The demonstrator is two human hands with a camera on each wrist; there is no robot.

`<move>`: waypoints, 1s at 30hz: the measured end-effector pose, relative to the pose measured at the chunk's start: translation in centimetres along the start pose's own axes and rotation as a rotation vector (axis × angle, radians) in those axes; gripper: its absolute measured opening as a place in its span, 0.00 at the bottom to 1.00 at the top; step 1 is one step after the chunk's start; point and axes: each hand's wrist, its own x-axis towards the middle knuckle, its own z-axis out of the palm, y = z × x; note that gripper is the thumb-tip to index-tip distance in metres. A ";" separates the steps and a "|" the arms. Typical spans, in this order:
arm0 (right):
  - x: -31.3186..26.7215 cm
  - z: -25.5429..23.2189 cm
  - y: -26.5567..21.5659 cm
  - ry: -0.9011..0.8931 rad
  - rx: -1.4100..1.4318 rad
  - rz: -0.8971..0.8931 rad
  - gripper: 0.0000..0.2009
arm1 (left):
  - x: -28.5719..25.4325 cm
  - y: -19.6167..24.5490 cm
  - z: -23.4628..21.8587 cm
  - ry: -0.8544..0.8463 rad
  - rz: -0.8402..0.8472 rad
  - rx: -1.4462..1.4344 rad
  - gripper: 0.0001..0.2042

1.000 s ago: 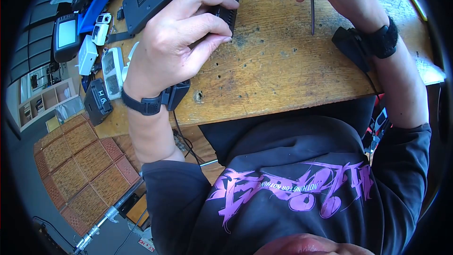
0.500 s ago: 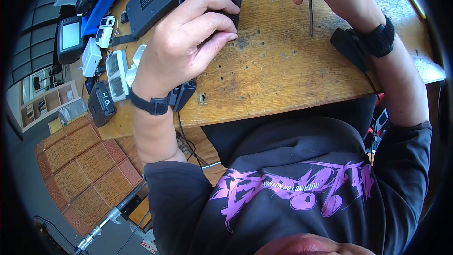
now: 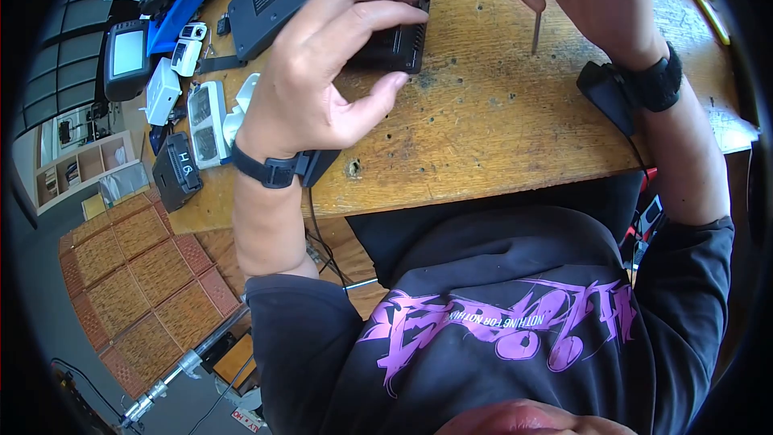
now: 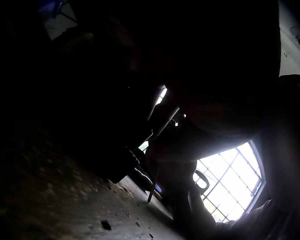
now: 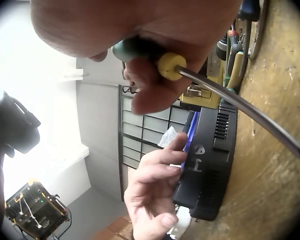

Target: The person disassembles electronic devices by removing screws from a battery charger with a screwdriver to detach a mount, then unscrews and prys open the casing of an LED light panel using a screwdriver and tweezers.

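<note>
Your left hand (image 3: 322, 72) has spread its thumb wide from the fingers, which are loose and bent over the black case (image 3: 386, 55) at the top centre of the frame; you can't tell whether they touch it. At upper right, your right hand (image 3: 604, 0) grips the screwdriver (image 3: 538, 31), its shaft above the table (image 3: 475, 125).

The black device (image 3: 409, 52) runs off the head view's top — screwdriver handle (image 5: 132, 49) mostly hidden in the right hand (image 3: 604, 8)
</note>
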 end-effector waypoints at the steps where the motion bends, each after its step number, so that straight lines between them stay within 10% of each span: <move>1: -0.1 0.0 -0.1 0.008 0.072 0.013 0.12 | 0.2 0.4 -0.4 -0.002 0.000 -0.001 0.27; 9: -1.0 0.8 1.1 -0.126 -0.494 -0.470 0.11 | -0.2 0.0 0.2 -0.022 -0.154 0.196 0.28; 10: -0.2 -0.9 1.5 -0.358 -0.397 -0.568 0.12 | -0.5 -0.3 0.3 0.002 -0.128 0.252 0.28; 18: -0.3 -0.2 2.9 -0.246 -0.482 -0.478 0.13 | 0.7 1.9 1.4 0.015 -0.154 0.351 0.31; 23: 0.4 -1.6 1.1 -0.255 -1.123 -0.736 0.11 | 1.3 3.1 1.6 0.073 -0.259 0.310 0.40; 26: 0.3 -1.5 1.3 -0.151 -0.940 -0.475 0.13 | 1.6 2.8 1.5 0.010 -0.129 0.301 0.41; 30: 0.4 -1.1 2.6 -0.108 -0.693 -0.630 0.16 | 1.1 1.9 1.1 -0.053 -0.177 0.270 0.32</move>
